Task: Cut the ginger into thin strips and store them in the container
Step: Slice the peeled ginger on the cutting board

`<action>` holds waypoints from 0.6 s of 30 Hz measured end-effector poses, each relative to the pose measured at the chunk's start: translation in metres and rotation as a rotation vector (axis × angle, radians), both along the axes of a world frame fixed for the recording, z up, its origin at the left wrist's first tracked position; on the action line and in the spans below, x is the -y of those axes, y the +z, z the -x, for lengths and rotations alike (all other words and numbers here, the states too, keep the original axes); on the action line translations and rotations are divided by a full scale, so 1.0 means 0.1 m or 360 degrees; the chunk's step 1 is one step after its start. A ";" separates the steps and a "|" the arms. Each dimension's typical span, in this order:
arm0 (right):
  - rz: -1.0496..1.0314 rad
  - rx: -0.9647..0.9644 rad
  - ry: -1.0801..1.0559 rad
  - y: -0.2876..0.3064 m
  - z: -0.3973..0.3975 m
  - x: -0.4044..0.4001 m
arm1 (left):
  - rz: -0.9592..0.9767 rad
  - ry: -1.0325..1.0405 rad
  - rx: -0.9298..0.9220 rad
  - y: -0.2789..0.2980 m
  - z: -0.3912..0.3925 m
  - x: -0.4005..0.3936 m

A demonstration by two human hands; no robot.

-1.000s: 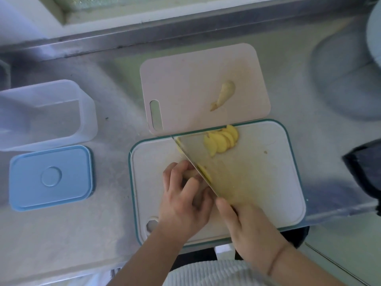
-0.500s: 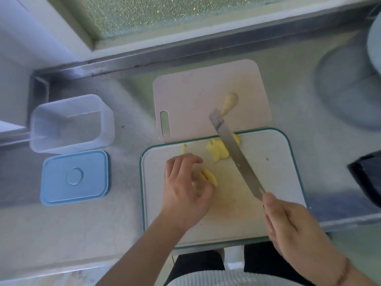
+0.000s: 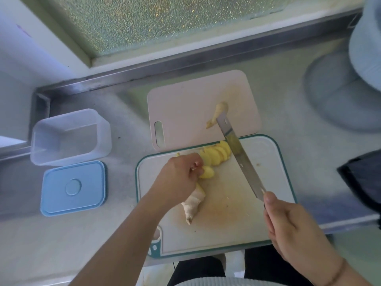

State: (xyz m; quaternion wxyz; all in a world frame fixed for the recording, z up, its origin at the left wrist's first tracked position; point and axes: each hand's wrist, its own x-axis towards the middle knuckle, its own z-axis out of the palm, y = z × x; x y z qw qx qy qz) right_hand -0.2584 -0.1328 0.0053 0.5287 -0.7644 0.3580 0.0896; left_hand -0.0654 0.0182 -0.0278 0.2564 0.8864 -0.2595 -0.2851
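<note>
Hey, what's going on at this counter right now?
A person is slicing ginger on the white cutting board. The left hand pinches a yellow slice beside the fanned slices, with an uncut ginger piece below it. The right hand holds the knife lifted aside. The clear container is still empty, its blue lid beside it.

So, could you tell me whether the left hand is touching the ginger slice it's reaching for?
Touching. The head view shows the left hand with its fingertips pinching the near edge of a ginger slice on the white cutting board.
</note>
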 end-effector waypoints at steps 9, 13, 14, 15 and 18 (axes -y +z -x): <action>0.0010 -0.0043 0.0015 0.01 -0.01 0.06 | 0.0468 -0.0187 0.0341 -0.26 -0.30 0.06; -0.0013 -0.0058 0.0017 -0.02 -0.01 0.06 | 0.0469 -0.0277 0.0510 -0.33 -0.32 0.11; -0.0019 -0.0065 0.0024 -0.02 -0.01 0.05 | 0.0459 -0.0279 0.0572 -0.32 -0.31 0.12; -0.0023 -0.0074 0.0033 -0.02 -0.01 0.05 | 0.0449 -0.0258 0.0622 -0.31 -0.30 0.12; -0.0081 -0.0087 0.0053 -0.03 -0.02 0.01 | 0.0576 -0.0040 0.0684 -0.25 -0.20 -0.01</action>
